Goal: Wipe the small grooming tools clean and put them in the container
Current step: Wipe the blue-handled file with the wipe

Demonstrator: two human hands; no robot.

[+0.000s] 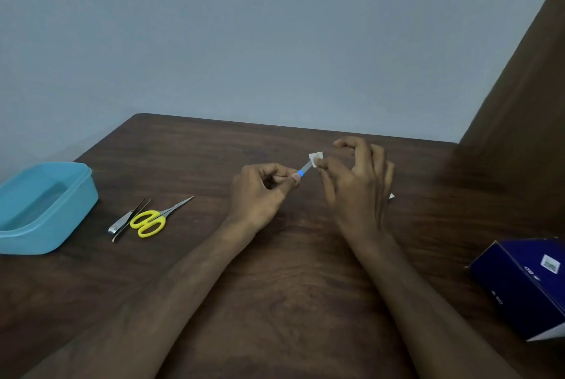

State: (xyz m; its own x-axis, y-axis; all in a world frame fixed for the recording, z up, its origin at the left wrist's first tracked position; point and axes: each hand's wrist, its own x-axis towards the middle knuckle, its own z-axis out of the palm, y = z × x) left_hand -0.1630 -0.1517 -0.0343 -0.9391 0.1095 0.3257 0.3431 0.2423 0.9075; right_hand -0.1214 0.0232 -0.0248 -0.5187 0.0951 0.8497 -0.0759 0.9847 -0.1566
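My left hand (263, 192) pinches the blue handle of a small nail file (304, 170) above the middle of the table. My right hand (357, 182) pinches a small white wipe (315, 159) folded around the file's tip. Yellow-handled scissors (153, 219) lie on the table to the left. Beside them lie a metal nail clipper (120, 224) and thin tweezers (134, 216). An open light-blue plastic container (46, 210) stands at the far left edge.
A dark blue box (526, 283) lies at the right near the table's front. A brown panel (519, 103) rises at the right. The wooden table (275, 271) ends at a grey wall behind. A white scrap (391, 196) peeks from behind my right hand.
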